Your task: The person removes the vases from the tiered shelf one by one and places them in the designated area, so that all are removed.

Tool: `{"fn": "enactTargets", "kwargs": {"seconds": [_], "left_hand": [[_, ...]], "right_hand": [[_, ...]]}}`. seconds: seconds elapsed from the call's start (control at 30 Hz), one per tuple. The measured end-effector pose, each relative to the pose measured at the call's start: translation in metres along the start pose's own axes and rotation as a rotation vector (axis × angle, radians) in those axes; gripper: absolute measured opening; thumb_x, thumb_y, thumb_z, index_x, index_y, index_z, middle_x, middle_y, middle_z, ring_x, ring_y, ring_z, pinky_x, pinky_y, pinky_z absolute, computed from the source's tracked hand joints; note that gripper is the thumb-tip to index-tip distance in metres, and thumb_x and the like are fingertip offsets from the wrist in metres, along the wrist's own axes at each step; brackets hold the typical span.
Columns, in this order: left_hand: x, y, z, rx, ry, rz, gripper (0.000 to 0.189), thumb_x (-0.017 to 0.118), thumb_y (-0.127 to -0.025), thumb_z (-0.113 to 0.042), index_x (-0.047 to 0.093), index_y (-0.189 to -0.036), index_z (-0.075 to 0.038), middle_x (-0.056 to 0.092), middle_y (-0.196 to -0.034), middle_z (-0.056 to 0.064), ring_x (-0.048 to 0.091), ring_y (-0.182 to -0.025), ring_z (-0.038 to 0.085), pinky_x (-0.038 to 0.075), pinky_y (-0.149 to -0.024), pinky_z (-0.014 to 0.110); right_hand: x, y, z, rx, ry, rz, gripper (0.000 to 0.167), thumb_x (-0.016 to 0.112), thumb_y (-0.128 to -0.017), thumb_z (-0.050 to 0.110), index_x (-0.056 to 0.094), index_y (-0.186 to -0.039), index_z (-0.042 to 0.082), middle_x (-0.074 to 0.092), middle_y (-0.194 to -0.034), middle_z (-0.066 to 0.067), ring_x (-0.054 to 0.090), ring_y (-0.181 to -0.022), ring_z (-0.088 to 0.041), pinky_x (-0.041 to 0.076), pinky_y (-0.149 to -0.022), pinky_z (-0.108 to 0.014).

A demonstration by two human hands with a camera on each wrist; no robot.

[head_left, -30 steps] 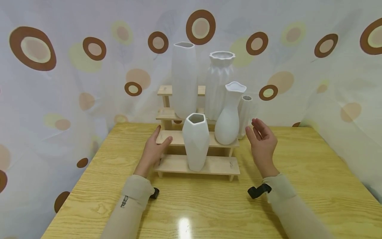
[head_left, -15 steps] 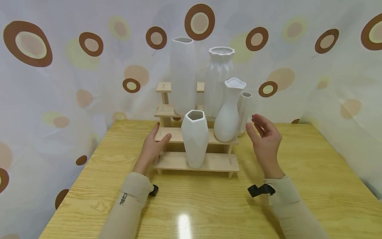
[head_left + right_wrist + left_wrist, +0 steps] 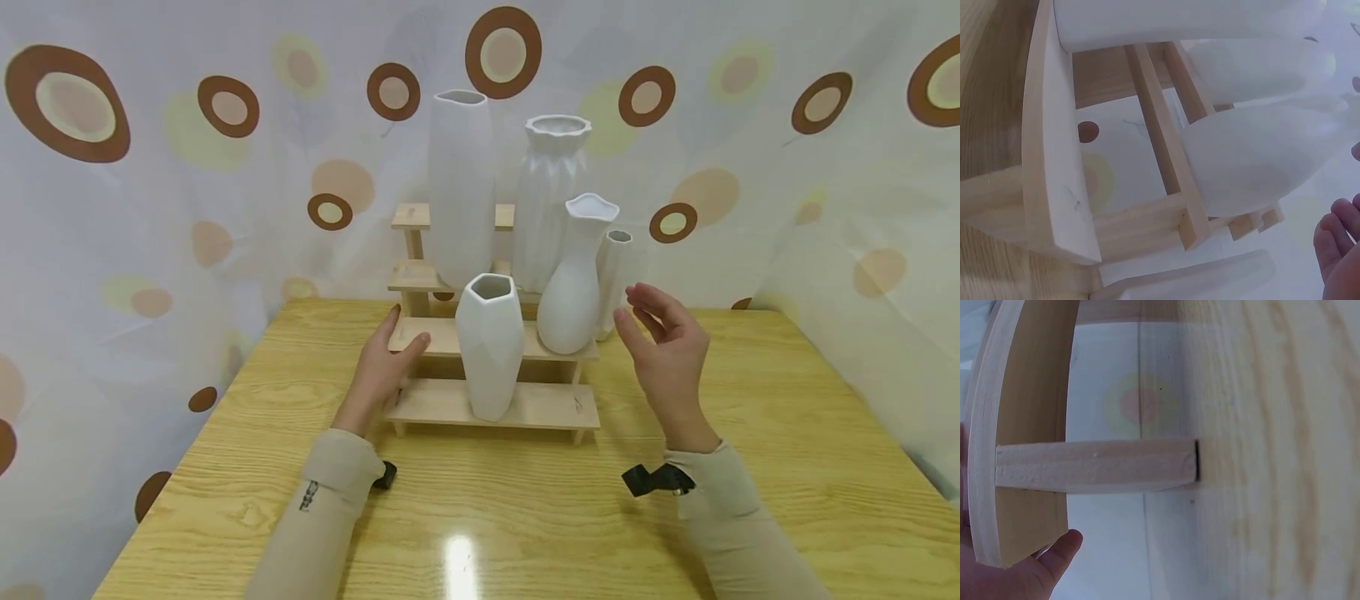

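Observation:
My left hand [image 3: 378, 367] grips the left end of the second step of a pale wooden tiered stand [image 3: 551, 407], thumb over the board and fingers at its side. The left wrist view shows the board's end between thumb and fingers. Holding nothing, my right hand [image 3: 667, 362] is raised right of the stand with loosely curled fingers, nearest a narrow white vase [image 3: 615, 275]. A faceted white vase [image 3: 491, 358] stands upright on the lowest step. On the second step's right end stands a round-bellied white vase [image 3: 572, 300] with a wavy rim.
Higher up stand a tall smooth white vase [image 3: 461, 192] and a pleated white vase [image 3: 540, 217], partly hidden by those in front. The stand rests on a yellowish wood-grain table [image 3: 480, 492]. A patterned cloth [image 3: 262, 192] hangs behind.
The head view has tilted slightly, so everything sits a little higher. My right hand has shifted and turned slightly; my left hand stays on the stand.

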State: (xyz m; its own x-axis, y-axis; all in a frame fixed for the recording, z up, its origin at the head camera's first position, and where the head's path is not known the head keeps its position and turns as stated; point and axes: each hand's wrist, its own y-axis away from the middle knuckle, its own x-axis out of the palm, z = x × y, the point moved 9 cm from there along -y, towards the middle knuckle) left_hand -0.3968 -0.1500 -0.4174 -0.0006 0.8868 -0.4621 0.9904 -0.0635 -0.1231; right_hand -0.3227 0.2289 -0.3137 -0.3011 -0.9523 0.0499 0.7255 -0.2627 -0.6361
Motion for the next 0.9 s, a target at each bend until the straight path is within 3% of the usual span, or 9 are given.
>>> {"fn": "enactTargets", "kwargs": {"seconds": [0.63,0.9], "left_hand": [[-0.001,-0.001,-0.001,0.015,0.006,0.006,0.089,0.058,-0.094,-0.058,0.015,-0.160,-0.017,0.015,-0.163,0.003,0.013,-0.149,0.027,0.018,-0.118,0.049],[0.000,0.000,0.000,0.010,0.005,0.006,0.089,0.058,-0.094,-0.058,0.015,-0.160,-0.017,0.016,-0.163,0.003,0.014,-0.148,0.027,0.019,-0.118,0.049]], "right_hand": [[0.022,0.012,0.030,-0.071,-0.087,0.082,0.035,0.071,-0.085,-0.008,0.064,-0.119,-0.012,0.066,-0.114,-0.020,0.062,-0.108,-0.024,0.049,-0.096,-0.028],[0.034,0.019,0.031,-0.077,-0.094,0.138,0.036,0.070,-0.082,-0.013,0.064,-0.118,-0.013,0.067,-0.114,-0.020,0.063,-0.108,-0.024,0.050,-0.096,-0.029]]}}
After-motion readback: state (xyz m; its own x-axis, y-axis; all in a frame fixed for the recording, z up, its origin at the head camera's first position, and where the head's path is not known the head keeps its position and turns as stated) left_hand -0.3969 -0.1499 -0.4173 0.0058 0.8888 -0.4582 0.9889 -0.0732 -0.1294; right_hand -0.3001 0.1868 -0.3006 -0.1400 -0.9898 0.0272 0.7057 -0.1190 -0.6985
